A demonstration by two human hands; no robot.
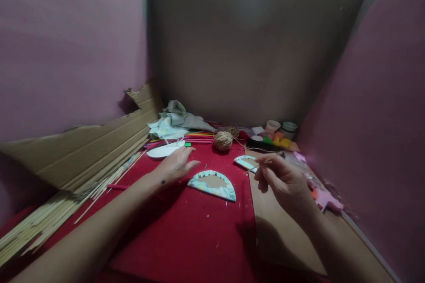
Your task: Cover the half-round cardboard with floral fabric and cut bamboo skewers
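Red cloth (186, 239) bears a flat half-circle of brown cardboard edged in pale-blue patterned fabric (212, 189), set centrally, probably for easy reach. Our left hand (177, 162) spreads wide near a white disc (157, 152); our right hand (280, 179) pinches a thin pale strip (251, 169), seemingly for control.

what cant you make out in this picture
- Head view: underside of the left hand, hidden by its back.
- Head view: right end of the far semicircle, behind the right hand.
- Head view: whatever the right hand pinches, too small and blurred.
- Head view: left forearm, cut off by bottom edge.
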